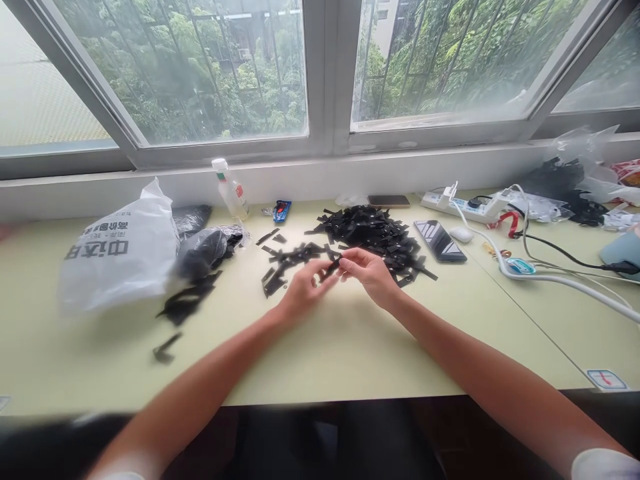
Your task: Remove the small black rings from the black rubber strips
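Close together above the table, my left hand (306, 291) and my right hand (369, 273) both pinch a short black strip (332, 267) between their fingertips. Its finer details are too small to make out. Just behind my right hand lies a big heap of black strips (373, 230), some with small shiny dots. A smaller scatter of black strips (295, 255) spreads behind and left of my left hand. Further left, another loose group of black strips (193, 297) trails out beside a clear plastic bag (203, 252).
A white printed plastic bag (120, 257) stands at left, with a bottle (231, 190) behind. A blue packet (282, 211) lies near the sill. To the right are a phone (440, 241), a power strip (467, 205) and a white cable (560, 278) crossing the table.
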Action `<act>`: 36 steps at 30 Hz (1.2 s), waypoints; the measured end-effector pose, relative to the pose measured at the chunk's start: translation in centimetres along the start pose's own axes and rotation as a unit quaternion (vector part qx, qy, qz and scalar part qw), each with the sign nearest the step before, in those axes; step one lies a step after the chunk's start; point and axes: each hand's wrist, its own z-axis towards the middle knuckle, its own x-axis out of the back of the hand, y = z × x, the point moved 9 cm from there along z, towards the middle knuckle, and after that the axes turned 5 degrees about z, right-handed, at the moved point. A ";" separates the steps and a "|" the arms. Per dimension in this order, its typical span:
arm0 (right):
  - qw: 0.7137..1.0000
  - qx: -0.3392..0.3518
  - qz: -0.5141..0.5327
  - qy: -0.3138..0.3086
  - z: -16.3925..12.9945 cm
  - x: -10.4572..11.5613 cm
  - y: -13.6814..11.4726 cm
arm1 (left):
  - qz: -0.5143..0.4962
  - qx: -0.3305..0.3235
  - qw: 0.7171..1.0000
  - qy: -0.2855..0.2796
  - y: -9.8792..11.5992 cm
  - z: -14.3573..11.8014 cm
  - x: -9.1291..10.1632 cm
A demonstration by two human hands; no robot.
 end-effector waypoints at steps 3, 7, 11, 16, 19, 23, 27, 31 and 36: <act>0.994 0.014 -0.104 0.007 0.1 0.6 -0.8 | 0.023 -0.001 1.000 -0.011 -0.6 -0.1 -0.2; 0.901 0.053 -0.423 0.080 0.2 3.6 -3.1 | 0.099 0.000 0.995 -0.001 -1.7 -0.1 -0.1; 0.794 -0.023 -0.607 0.036 0.2 5.1 -2.2 | 0.155 0.007 0.988 -0.002 -2.6 0.0 0.0; 0.780 -0.044 -0.624 -0.026 0.0 4.6 -0.9 | 0.202 0.035 0.979 0.009 -4.0 0.3 0.9; 0.805 -0.004 -0.593 -0.012 0.1 4.0 -1.3 | 0.232 0.063 0.970 0.019 -5.0 0.5 1.6; 0.875 0.075 -0.478 -0.001 0.0 2.6 -2.4 | 0.255 0.047 0.964 0.057 -4.3 0.6 2.5; 0.930 0.129 -0.344 -0.014 -0.6 0.9 -3.1 | 0.209 -0.056 0.974 0.072 -0.4 0.3 2.2; 0.937 0.159 -0.309 -0.047 -1.2 -0.9 -2.7 | 0.123 -0.087 0.989 0.009 1.0 0.0 0.6; 0.937 0.140 -0.312 -0.067 -1.1 -1.3 -1.5 | 0.074 -0.049 0.996 -0.015 -0.5 0.0 -0.1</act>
